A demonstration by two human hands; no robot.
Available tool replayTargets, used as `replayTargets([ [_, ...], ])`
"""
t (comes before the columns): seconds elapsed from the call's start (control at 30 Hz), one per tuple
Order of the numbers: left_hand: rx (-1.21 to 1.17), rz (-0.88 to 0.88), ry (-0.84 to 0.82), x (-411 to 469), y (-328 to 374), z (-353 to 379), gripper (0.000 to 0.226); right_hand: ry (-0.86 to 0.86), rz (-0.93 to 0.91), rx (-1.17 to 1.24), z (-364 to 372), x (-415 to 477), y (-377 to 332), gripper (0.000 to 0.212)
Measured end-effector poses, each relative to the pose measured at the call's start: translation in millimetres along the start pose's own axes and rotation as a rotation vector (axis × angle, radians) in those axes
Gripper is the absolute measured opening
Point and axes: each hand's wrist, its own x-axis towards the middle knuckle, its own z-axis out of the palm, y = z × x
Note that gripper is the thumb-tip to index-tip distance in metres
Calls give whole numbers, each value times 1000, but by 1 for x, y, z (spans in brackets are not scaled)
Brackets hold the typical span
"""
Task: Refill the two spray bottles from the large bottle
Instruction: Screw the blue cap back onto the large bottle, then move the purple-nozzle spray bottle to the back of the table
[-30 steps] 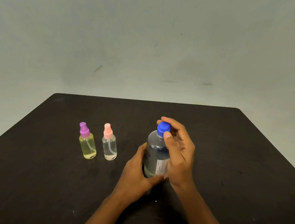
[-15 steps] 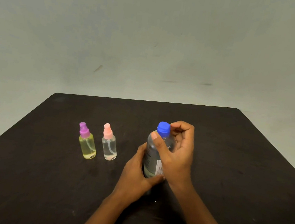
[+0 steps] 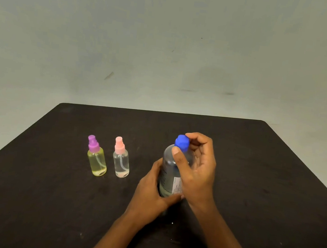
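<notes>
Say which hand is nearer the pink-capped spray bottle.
Left. The left hand grips the large bottle low down, right of the pink-capped spray bottle; the right hand pinches the blue cap, farther off.

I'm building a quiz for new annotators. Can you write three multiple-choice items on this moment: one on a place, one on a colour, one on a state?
1. Where does the pink-topped spray bottle stand?
A. Right of the purple-topped spray bottle
B. Left of it
C. On top of it

2. What colour is the cap of the large bottle?
A. Red
B. Blue
C. Green

3. What is the left hand doing?
A. Lying flat and open
B. Holding a spray bottle
C. Gripping the large bottle's body

Answers: 1 A, the pink-topped one stands between the purple-topped one and the hands. 2 B, the cap pinched by the right hand is plainly blue. 3 C, its fingers wrap the clear body.
</notes>
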Motion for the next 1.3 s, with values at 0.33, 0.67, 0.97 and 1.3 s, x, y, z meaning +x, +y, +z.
replayTargets([
  [0.33, 8, 27, 10, -1, 1, 2, 78, -435, 364, -182, -29, 6, -3, 110],
  [0.67, 5, 12, 15, 1, -4, 3, 87, -512, 464, -208, -39, 9, 8, 69],
  [0.97, 173, 103, 191, 3, -13, 5, 95, -151, 427, -333, -47, 15, 21, 61],
  [1.3, 271, 228, 812, 5, -1, -4, 53, 256, 455, -441, -77, 28, 32, 70],
])
